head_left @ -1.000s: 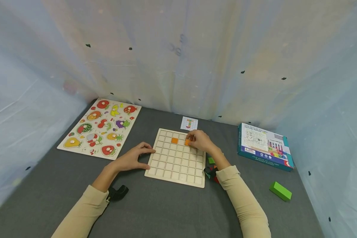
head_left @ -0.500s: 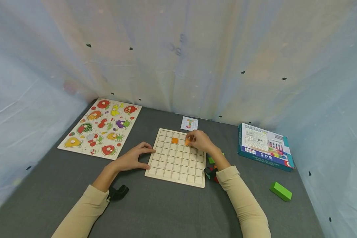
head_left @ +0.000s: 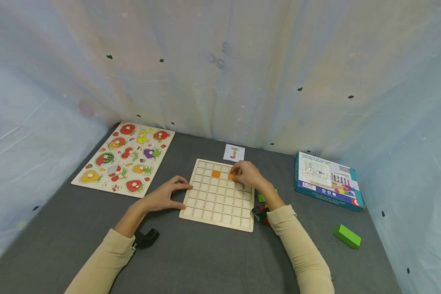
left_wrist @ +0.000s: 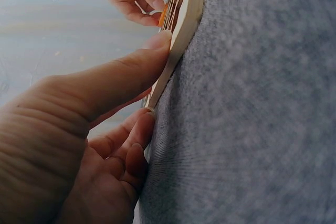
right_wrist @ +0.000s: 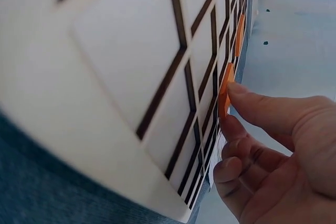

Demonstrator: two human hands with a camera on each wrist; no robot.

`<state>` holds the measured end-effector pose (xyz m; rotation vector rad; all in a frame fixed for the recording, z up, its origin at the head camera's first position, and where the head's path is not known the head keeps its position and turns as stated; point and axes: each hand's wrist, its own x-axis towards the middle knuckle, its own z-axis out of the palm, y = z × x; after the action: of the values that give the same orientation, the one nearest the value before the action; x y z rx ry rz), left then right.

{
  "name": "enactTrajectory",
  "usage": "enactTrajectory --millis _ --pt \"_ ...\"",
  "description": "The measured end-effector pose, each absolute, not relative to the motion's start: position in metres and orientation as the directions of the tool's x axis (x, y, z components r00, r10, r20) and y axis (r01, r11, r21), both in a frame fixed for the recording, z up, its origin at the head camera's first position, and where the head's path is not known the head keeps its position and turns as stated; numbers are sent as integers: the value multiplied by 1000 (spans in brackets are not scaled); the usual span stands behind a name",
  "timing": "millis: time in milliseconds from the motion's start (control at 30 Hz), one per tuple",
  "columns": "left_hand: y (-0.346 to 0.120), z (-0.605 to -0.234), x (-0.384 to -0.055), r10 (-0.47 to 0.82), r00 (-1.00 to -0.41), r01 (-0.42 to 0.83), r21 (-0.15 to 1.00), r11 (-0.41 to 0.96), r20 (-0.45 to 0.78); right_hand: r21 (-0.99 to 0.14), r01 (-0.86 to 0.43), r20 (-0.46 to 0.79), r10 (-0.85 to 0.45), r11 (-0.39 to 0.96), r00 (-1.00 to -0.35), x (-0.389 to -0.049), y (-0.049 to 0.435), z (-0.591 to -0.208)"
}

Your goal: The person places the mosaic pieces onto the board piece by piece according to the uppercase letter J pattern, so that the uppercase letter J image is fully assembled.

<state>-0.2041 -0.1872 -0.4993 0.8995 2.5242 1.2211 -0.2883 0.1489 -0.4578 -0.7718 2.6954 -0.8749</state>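
A square wooden grid board (head_left: 212, 205) lies on the dark grey table. My left hand (head_left: 163, 197) rests at its left edge, thumb and fingers spread apart along it; in the left wrist view the thumb (left_wrist: 126, 80) presses on the rim. My right hand (head_left: 248, 174) pinches an orange square tile (right_wrist: 226, 92) between thumb and fingertips, right at the grid's upper right cells. Another orange tile (head_left: 215, 174) sits in a cell farther left. Behind the board lies a small card (head_left: 233, 152) printed with a coloured pattern on a grid.
Green pieces (head_left: 261, 198) and red ones lie right of the board, partly hidden by my right wrist. A fruit puzzle board (head_left: 123, 157) is at the back left. At the right are a teal-edged box (head_left: 327, 179) and a green block (head_left: 347, 236). Plastic sheeting surrounds the table.
The tile in my right fingers sits slightly lower against the grid; the hand has barely moved. My left hand and the board stay in place.
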Motion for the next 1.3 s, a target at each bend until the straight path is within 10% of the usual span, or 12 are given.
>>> enactTrajectory --millis 1300 --pt "-186 -499 -202 595 -799 443 755 484 87 -675 -276 32 -347 684 -937 -224 289 -478"
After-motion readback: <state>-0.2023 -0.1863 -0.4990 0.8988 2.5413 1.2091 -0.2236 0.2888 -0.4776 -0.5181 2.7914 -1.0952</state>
